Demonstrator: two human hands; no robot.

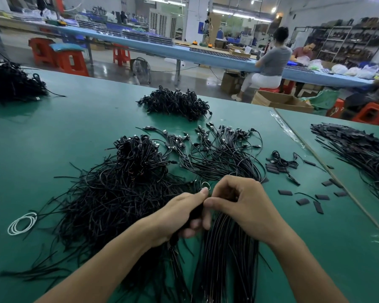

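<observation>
Cable bundle [225, 248], slim glossy black cords running lengthwise from bottom centre up to mid-frame, lies on the green table [74, 127] between the hands: left hand [179, 217] clenches a dark tuft, a thin pale band loop [205, 185] sits at its index fingertip, and right hand [243, 202] curls, pinching the cord tops.

Green worktable [53, 127], red stools [72, 62], glossy floor [109, 68]

cable heap [118, 193] blocks left; bare table [315, 248] free right, scattered sleeves [302, 201].
</observation>
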